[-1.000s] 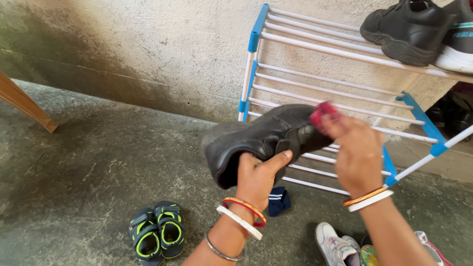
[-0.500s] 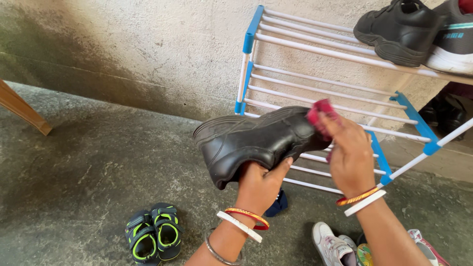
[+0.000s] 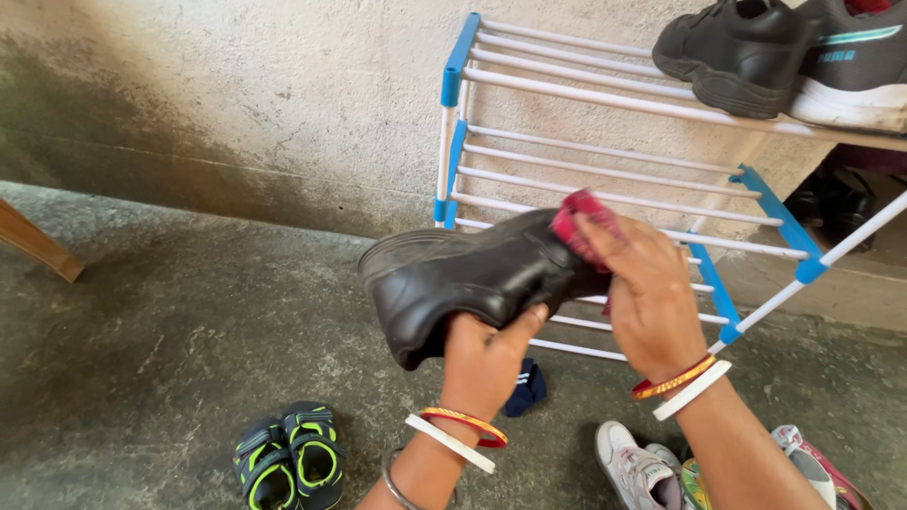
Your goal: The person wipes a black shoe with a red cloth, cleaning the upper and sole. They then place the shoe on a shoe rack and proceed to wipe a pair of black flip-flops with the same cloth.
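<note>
Sandals point(image 3: 288, 465), sneakers point(image 3: 642, 467): on the floor below the shoe. Shoe point(image 3: 463, 279): your left hand point(image 3: 482, 364) grips it from beneath, raised and tilted for wiping. Cloth point(image 3: 578, 225): your right hand point(image 3: 647, 297) presses it on the upper. Rack point(image 3: 605, 151): behind the shoe.

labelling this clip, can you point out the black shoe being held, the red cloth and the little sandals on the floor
black shoe point(image 3: 453, 279), head view, on the side of its upper
red cloth point(image 3: 573, 215), head view, on the bunched part above the fingers
small sandals point(image 3: 288, 465), head view, between the black and green pair's straps
</note>
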